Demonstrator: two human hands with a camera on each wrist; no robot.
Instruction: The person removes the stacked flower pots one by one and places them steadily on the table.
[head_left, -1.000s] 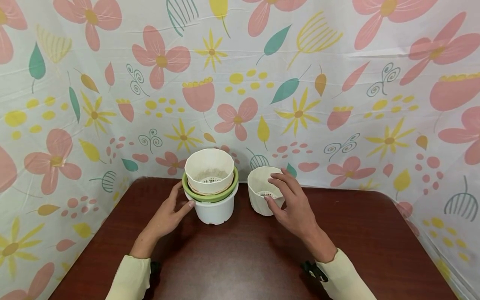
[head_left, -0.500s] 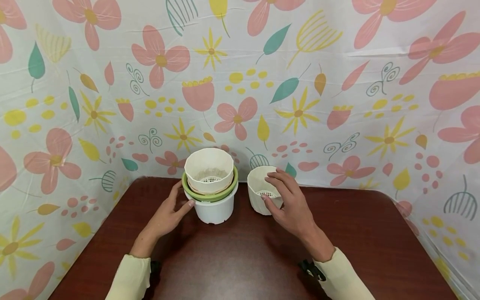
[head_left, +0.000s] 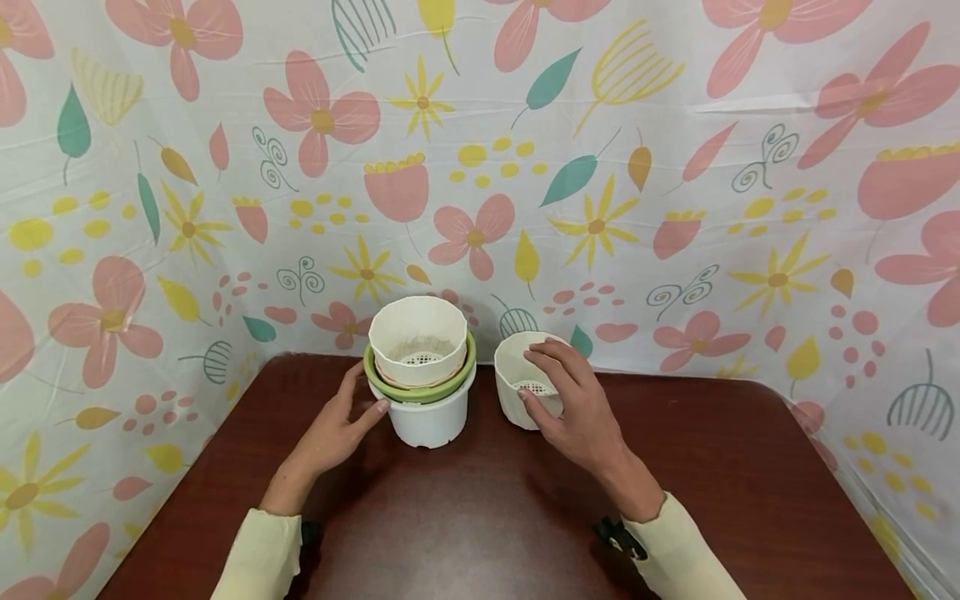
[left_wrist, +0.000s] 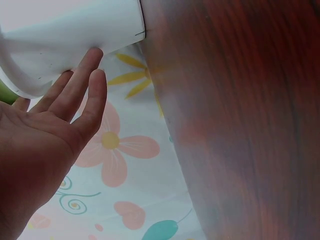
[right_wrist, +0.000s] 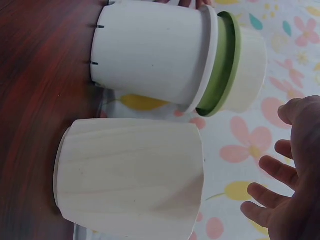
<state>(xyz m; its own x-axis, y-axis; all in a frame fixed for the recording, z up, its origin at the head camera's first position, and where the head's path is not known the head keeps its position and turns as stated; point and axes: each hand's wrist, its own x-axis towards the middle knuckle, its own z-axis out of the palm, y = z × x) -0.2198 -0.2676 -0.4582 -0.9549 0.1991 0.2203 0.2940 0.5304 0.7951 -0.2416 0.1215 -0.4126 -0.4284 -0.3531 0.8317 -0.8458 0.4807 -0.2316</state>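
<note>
In the head view a white pot (head_left: 429, 425) holds a green-rimmed pot (head_left: 468, 367) with a cream pot (head_left: 418, 321) nested on top. My left hand (head_left: 330, 433) rests at the left side of this stack, fingers spread; the left wrist view shows its fingertips against the white pot (left_wrist: 75, 40). A separate cream pot (head_left: 513, 408) with a perforated bottom stands upright to the right. Over its right rim hovers my right hand (head_left: 585, 417), fingers loosely bent; the right wrist view shows a gap between that hand (right_wrist: 295, 175) and the separate cream pot (right_wrist: 132, 175).
Both pots stand near the back edge of a dark brown table (head_left: 465, 525). Behind and at both sides hangs a white curtain (head_left: 465, 108) with printed flowers and leaves.
My right hand has shifted slightly left over the separate cream pot. The left hand and all the pots stay where they were.
</note>
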